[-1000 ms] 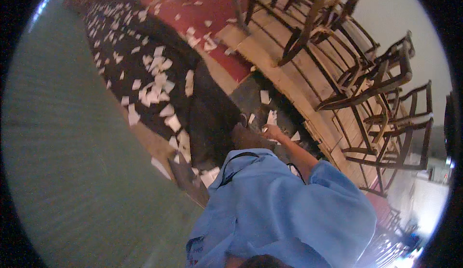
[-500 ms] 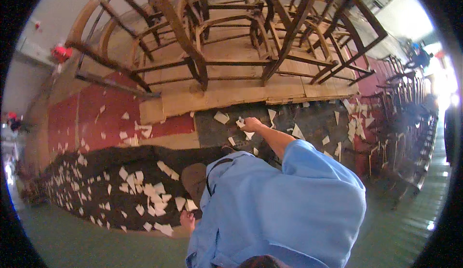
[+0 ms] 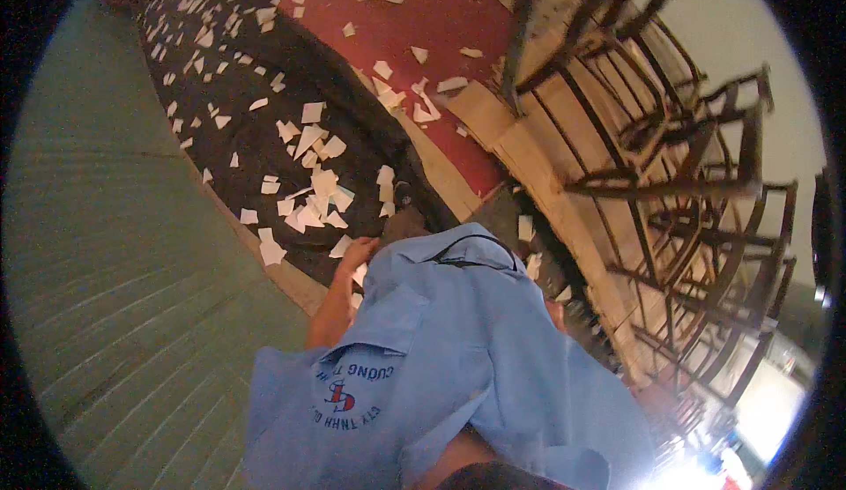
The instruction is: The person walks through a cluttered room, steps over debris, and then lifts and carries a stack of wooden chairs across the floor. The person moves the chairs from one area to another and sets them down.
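Floor (image 3: 106,252) on the left: green, ribbed with parallel grooves. Beside it a long dark mat (image 3: 256,151) running to the top edge, then a red mat (image 3: 423,40) further right. Past that, light wooden boards (image 3: 529,146) laid lengthwise. Stack of dark wooden chairs (image 3: 687,190) piled over the boards, legs and rungs crossing. Pale wall (image 3: 758,40) behind them. Bright glare at lower right (image 3: 696,472), source not clear.

Paper scraps (image 3: 310,146) lie left of, seemingly, chairs (image 3: 679,181).
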A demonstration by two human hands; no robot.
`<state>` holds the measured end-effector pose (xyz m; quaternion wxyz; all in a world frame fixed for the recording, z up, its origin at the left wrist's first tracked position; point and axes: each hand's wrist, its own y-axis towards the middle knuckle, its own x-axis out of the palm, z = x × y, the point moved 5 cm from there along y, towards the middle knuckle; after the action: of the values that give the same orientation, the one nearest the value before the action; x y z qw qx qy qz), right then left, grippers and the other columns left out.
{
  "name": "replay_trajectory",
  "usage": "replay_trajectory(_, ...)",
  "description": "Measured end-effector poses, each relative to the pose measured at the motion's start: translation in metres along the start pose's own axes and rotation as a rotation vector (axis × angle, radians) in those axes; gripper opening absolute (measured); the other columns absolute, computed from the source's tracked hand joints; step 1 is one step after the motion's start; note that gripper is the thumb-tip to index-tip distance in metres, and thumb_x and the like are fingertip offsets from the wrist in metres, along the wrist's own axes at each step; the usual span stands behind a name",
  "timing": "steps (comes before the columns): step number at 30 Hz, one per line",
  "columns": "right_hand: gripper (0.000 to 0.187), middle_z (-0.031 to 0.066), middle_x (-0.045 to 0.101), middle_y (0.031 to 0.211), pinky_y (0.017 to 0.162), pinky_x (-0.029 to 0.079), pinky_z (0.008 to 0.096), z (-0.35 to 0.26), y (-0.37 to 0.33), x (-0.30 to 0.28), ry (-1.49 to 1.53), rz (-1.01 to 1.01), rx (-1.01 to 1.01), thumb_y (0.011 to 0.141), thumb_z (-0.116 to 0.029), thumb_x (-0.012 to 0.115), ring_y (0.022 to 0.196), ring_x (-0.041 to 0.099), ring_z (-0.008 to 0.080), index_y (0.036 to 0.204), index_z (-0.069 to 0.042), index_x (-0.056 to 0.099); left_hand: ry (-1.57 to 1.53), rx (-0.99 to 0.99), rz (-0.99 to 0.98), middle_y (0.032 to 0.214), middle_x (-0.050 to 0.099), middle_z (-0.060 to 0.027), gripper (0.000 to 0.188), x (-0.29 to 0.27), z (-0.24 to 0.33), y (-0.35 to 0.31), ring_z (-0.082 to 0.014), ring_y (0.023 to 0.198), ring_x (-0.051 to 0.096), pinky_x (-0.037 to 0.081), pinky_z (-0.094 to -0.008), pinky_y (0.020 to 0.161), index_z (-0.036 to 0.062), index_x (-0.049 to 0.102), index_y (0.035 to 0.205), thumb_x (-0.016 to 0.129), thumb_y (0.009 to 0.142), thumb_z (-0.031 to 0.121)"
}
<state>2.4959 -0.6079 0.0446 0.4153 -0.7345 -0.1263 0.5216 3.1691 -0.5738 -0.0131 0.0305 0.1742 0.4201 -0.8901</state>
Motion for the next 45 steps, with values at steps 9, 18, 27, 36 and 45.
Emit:
replay_trajectory(9,0.058,0.0099,0.076,0.094,0.080,0.056,0.0358,-0.347,0.051,-0.118,0.210,0.089,-0.366,0.089,-0.035,0.077,0.089,0.072,0.0204,0.129,0.006,0.065,-0.346,-0.324,0.332,0.089,0.070,-0.0098,0.047,-0.251,-0.026,0.023,-0.0175,0.077,0.064,0.053,-0.0361,0.070,-0.0019,0.071,0.110,0.071,0.096,0.042)
replay_trajectory(18,0.040,0.0119,0.072,0.125,0.093,0.055,0.0373,-0.692,0.060,-0.417,0.489,0.685,-0.737,0.098,-0.019,0.071,0.104,0.069,0.0218,0.135,-0.004,0.065,-0.476,-0.287,0.282,0.080,0.069,-0.0058,0.041,-0.308,0.014,0.111,-0.0175,0.072,0.065,0.053,-0.0341,0.067,0.0013,0.071,0.097,0.072,0.094,0.042)
replay_trajectory(27,0.087,0.0268,0.059,0.137,0.103,0.050,0.0532,-0.888,0.216,-0.597,-0.086,1.219,-0.133,0.077,-0.061,0.082,0.125,0.058,0.0446,0.137,-0.003,0.059,-0.891,-0.409,0.316,0.107,0.071,-0.0060,0.053,-0.377,0.055,0.199,-0.0168,0.092,0.068,0.057,-0.0367,0.080,0.0044,0.064,0.128,0.072,0.096,0.046)
replay_trajectory(36,0.088,0.0244,0.066,0.125,0.101,0.051,0.0527,-0.850,0.334,-0.623,-0.335,1.163,0.284,0.081,-0.073,0.069,0.114,0.063,0.0432,0.129,0.000,0.061,-1.007,-0.369,0.521,0.098,0.064,-0.0059,0.036,-0.408,0.080,0.285,-0.0190,0.082,0.065,0.054,-0.0342,0.067,0.0027,0.060,0.125,0.068,0.099,0.026)
replay_trajectory(45,0.091,0.0292,0.063,0.127,0.097,0.053,0.0550,-0.827,0.259,-0.593,-0.050,1.148,0.505,0.084,-0.069,0.070,0.112,0.064,0.0436,0.137,0.002,0.053,-0.602,-0.381,0.161,0.074,0.063,-0.0010,0.030,-0.587,0.188,0.423,-0.0142,0.060,0.058,0.040,-0.0306,0.050,0.0095,0.070,0.096,0.073,0.093,0.039)
